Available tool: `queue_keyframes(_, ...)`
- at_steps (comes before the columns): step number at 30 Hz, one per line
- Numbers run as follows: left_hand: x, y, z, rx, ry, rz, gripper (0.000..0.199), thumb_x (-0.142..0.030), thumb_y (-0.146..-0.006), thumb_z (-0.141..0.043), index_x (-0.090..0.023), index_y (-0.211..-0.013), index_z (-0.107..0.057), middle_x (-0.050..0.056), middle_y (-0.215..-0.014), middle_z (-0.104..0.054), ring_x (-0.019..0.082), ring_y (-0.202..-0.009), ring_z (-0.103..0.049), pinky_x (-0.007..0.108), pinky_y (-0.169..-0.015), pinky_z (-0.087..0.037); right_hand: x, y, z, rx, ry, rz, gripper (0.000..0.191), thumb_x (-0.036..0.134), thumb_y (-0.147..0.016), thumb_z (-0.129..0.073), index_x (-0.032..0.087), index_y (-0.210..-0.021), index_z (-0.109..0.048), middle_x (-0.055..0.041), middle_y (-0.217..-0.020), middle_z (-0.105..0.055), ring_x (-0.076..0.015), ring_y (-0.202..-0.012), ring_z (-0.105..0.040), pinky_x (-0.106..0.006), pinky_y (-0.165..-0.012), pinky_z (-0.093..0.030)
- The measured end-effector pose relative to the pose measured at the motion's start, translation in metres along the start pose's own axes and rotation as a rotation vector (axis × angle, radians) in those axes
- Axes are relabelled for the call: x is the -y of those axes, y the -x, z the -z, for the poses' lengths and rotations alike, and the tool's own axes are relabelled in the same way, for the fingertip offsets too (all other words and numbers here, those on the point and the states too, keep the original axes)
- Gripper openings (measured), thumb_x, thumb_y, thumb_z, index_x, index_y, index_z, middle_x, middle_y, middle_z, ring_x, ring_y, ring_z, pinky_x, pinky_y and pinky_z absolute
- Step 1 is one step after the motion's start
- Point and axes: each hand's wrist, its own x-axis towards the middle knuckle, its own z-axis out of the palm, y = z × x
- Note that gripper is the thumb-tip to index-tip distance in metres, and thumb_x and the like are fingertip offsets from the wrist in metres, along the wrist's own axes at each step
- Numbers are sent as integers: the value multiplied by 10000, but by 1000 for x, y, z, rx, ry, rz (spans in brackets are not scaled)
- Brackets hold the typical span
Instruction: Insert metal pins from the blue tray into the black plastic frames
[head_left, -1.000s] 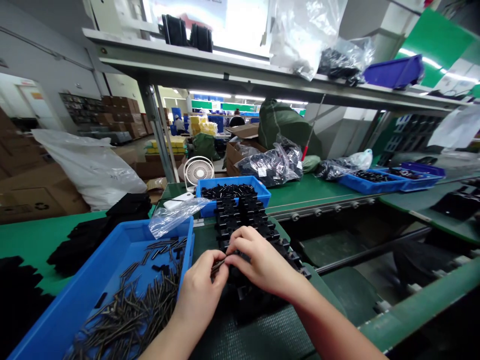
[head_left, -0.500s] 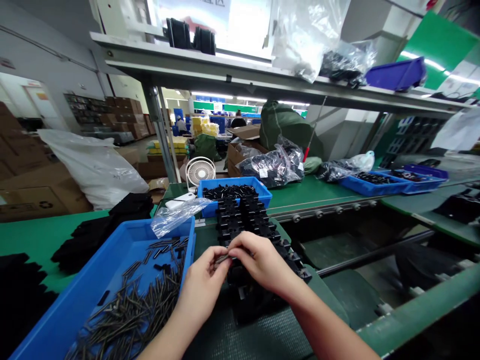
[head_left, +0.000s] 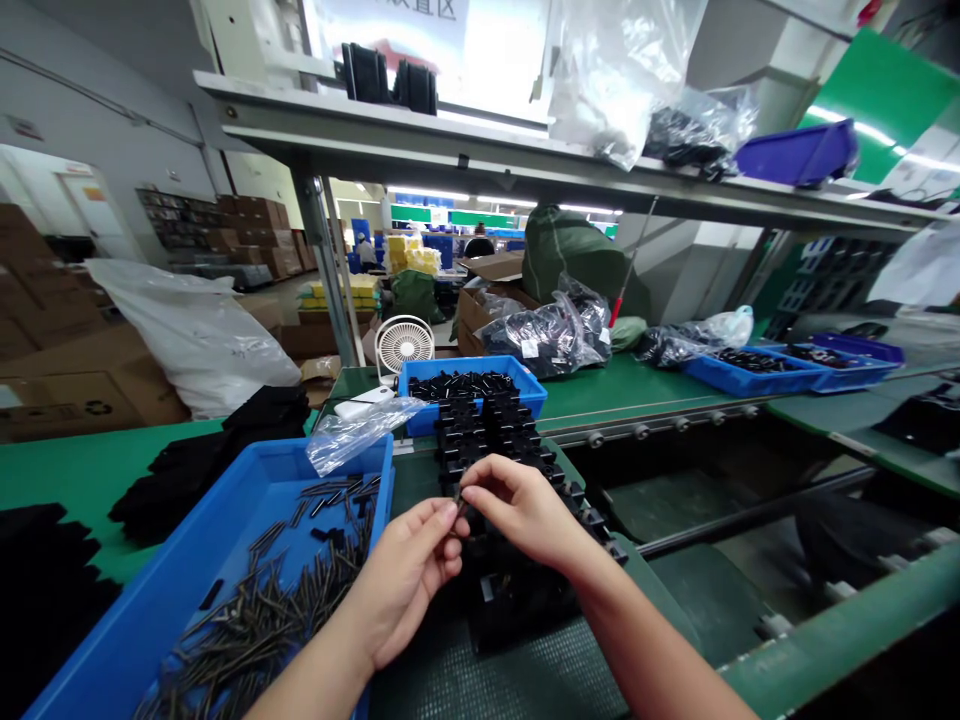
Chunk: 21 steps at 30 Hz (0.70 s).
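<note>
In front of me my left hand (head_left: 412, 565) is closed, its thumb and curled fingers round thin metal pins (head_left: 460, 498), mostly hidden by the fingers. My right hand (head_left: 521, 510) pinches at the same spot, its fingertips meeting the left thumb. How many pins there are I cannot tell. Below and behind the hands, two rows of black plastic parts (head_left: 469, 445) stretch away over the bench. Left of my left hand is a big blue bin (head_left: 262, 475) with a heap of loose metal pins (head_left: 262, 610) and a few small black pieces.
A smaller blue bin (head_left: 536, 392) of black pieces stands behind the rows. A clear plastic bag (head_left: 360, 432) lies over the big bin's far edge. Black foam-like stacks (head_left: 202, 455) sit at left. A white fan (head_left: 405, 345) and a shelf (head_left: 420, 125) are beyond.
My left hand has turned and its fingers have loosened somewhat. The pins between the fingertips now point more upright. The camera view has shifted slightly.
</note>
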Motion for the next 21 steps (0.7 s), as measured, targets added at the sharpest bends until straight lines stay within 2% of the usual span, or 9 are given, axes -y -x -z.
queue_keyframes(7,5,-3,0,-136,-340,-135,272,-404,-839,-581,-141,-893,-626,4,-723,-585,83,-591,-449,207,-544,-378,-2,2,-2,9,-93,-64,71,233,-838,-602,162,-836,-608,12,-779,-616,-105,-700,-541,-210,-639,-437)
queue_keyframes(11,7,-6,2,-230,-346,-183,320,-438,-843,-548,-136,-924,-618,18,-759,-612,86,-585,-460,214,-539,-382,-4,3,0,-29,-68,-69,80,236,-836,-604,157,-830,-620,9,-773,-620,-100,-688,-537,-202,-627,-429)
queue_keyframes(15,7,-8,3,-345,-346,-254,346,-471,-851,-513,-147,-940,-598,-1,-705,-595,78,-530,-421,205,-482,-336,-5,3,-1,-50,-114,-94,92,248,-827,-617,156,-831,-619,15,-744,-603,-90,-641,-518,-196,-590,-416)
queue_keyframes(21,1,-3,6,-352,-650,-309,307,-487,-866,-479,-193,-913,-554,-22,-646,-607,96,-484,-440,214,-466,-343,-3,-1,-8,-118,-144,-50,92,251,-841,-603,168,-878,-618,1,-811,-615,-111,-728,-553,-212,-655,-438)
